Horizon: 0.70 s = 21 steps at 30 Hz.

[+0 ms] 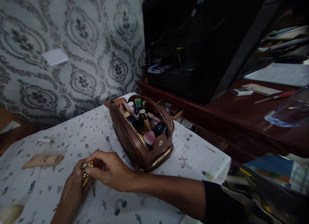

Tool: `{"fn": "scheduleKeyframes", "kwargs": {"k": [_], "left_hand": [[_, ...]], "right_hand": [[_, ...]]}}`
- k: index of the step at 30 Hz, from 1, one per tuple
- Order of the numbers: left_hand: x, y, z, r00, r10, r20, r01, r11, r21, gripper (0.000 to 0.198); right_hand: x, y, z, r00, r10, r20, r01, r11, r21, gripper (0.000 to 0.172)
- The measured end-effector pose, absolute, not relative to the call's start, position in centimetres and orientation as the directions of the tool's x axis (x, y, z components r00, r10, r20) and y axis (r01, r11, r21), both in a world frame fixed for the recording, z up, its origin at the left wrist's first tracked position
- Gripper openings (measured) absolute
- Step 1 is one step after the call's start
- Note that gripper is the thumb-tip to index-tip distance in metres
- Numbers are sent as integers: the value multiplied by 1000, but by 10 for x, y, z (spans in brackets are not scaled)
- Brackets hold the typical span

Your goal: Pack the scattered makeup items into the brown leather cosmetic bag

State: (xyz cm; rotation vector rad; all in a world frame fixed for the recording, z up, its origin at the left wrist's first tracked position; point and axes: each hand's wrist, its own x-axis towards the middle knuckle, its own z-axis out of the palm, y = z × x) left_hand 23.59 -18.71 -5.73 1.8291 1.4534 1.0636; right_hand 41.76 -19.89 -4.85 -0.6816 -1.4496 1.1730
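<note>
Both my hands meet over the near left part of the cloth-covered table, around a small shiny gold object [86, 176]. My left hand [73, 187] wraps round it from below, fingers closed. From the right, my right hand [111, 171] pinches its upper end between thumb and fingers. Just beyond my right hand stands an unzipped brown leather bag [129, 138], packed with cosmetics: a green-capped item [138, 103], a pink rounded item [149, 137], a black box [159, 129] and several bottles.
A beige tube [43, 160] and a small white stick [45, 140] lie on the patterned white tablecloth [94, 130] at the left. A pale object [11, 213] sits at the lower left corner. A dark red desk [217, 121] with a large black screen [183, 47] stands behind at the right.
</note>
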Motion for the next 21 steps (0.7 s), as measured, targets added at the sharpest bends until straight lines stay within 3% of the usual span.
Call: {"fn": "scheduleKeyframes", "kwargs": {"k": [5, 8, 15, 18, 21], "left_hand": [[227, -188, -65, 165, 953, 253, 466, -302, 832, 56], [233, -188, -61, 195, 935, 296, 469, -355, 809, 56], [271, -191, -32, 275, 876, 397, 462, -482, 744, 52], [292, -191, -21, 410, 737, 537, 470, -675, 568, 34], [315, -191, -12, 571, 525, 631, 469, -840, 274, 38]], "right_hand": [[421, -203, -40, -225, 860, 459, -3, 470, -883, 8], [428, -210, -29, -265, 783, 563, 89, 601, -794, 8], [484, -241, 17, -268, 606, 749, 142, 794, -592, 16], [515, -251, 35, -187, 659, 728, 244, 749, -616, 17], [540, -254, 45, -96, 711, 697, 336, 682, -650, 14]]}}
